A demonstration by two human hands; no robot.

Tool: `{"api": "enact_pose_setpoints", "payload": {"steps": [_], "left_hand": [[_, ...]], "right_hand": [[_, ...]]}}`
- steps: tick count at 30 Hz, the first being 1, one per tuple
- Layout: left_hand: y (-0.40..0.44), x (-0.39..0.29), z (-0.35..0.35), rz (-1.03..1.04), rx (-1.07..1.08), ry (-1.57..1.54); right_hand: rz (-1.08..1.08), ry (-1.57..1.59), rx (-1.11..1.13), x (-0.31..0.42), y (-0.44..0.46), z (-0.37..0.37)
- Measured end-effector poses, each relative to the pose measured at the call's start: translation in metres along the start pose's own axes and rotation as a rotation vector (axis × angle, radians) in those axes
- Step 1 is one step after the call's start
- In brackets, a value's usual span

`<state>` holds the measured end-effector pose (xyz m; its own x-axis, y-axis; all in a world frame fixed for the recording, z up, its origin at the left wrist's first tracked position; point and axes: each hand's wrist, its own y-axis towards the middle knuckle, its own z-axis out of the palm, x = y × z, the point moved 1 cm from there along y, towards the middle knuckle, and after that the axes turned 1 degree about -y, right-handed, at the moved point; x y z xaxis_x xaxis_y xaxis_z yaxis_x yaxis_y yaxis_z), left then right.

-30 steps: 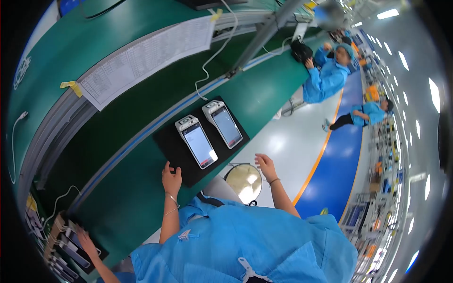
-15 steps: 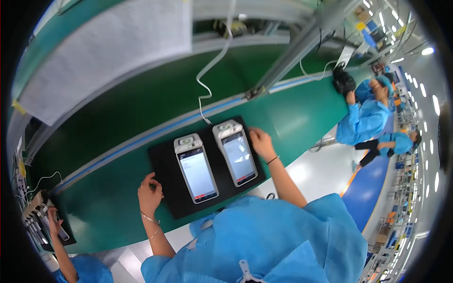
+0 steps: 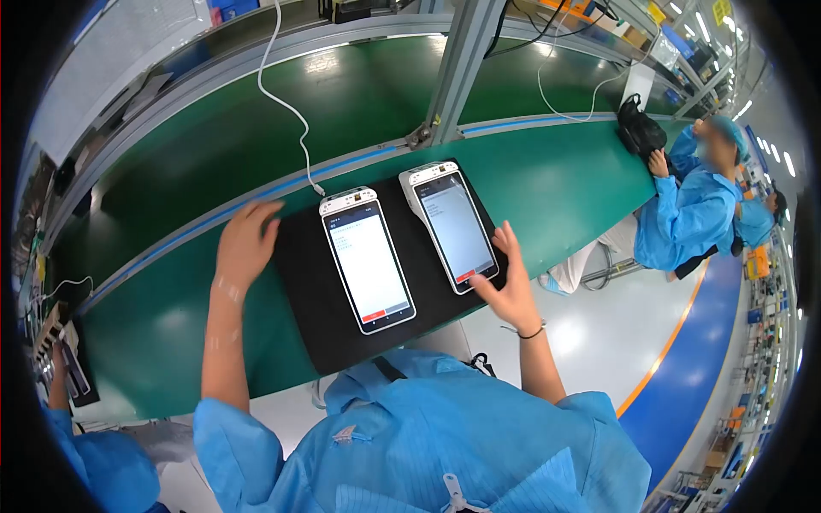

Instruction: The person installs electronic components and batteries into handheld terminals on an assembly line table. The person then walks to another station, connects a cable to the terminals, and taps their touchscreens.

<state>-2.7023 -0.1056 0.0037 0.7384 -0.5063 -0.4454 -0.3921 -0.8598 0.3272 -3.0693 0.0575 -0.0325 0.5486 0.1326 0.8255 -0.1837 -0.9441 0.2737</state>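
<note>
Two white handheld payment terminals lie screen up on a black mat. The left terminal shows a bright page with a red button at its lower left; the right terminal has a dimmer screen. My left hand, slightly blurred, is at the mat's upper left corner, thumb and fingers apart, holding nothing. Beside the right terminal is my right hand, fingers spread along its right side and thumb near its lower right corner. Whether the thumb touches it, I cannot tell.
A white cable ends just behind the left terminal. Behind the green bench runs a metal frame with an upright post. A co-worker sits at the right with a black bag; another person works at the left.
My left hand has moved up and away from the mat's left side. My right hand has come down to the right terminal's lower corner, fingers spreading. The view has shifted.
</note>
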Motion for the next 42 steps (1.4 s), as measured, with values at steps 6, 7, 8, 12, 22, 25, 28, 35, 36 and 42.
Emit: {"api": "enact_pose_setpoints", "payload": {"steps": [6, 7, 8, 12, 22, 25, 28, 35, 36, 42], "left_hand": [[0.084, 0.020, 0.070, 0.321, 0.234, 0.267], [0.090, 0.019, 0.068, 0.270, 0.287, 0.229], [0.094, 0.019, 0.064, 0.310, 0.267, 0.279], [0.097, 0.016, 0.054, 0.339, 0.157, 0.320], [0.043, -0.151, 0.049, 0.237, 0.090, -0.033], [0.045, -0.153, 0.071, 0.235, 0.086, 0.076], [0.044, -0.166, 0.083, 0.225, 0.019, 0.080], [0.044, -0.172, 0.098, 0.206, -0.007, 0.008], [0.045, -0.170, 0.099, 0.216, -0.008, 0.008], [0.045, -0.167, 0.099, 0.127, 0.050, -0.180]], "right_hand": [[-0.228, -0.345, -0.003, 0.014, -0.002, 0.020], [-0.218, -0.374, -0.013, 0.012, -0.002, 0.022], [-0.209, -0.364, -0.037, 0.010, 0.001, 0.025], [-0.142, -0.306, -0.128, 0.009, -0.003, 0.032], [-0.085, -0.196, -0.234, 0.013, 0.001, 0.027], [-0.045, -0.125, -0.241, 0.011, 0.003, 0.025], [-0.034, -0.092, -0.253, 0.010, 0.004, 0.024], [-0.017, -0.076, -0.257, 0.007, 0.004, 0.021], [-0.016, -0.071, -0.254, 0.008, 0.004, 0.021], [0.035, 0.018, -0.263, 0.008, 0.004, 0.022]]}}
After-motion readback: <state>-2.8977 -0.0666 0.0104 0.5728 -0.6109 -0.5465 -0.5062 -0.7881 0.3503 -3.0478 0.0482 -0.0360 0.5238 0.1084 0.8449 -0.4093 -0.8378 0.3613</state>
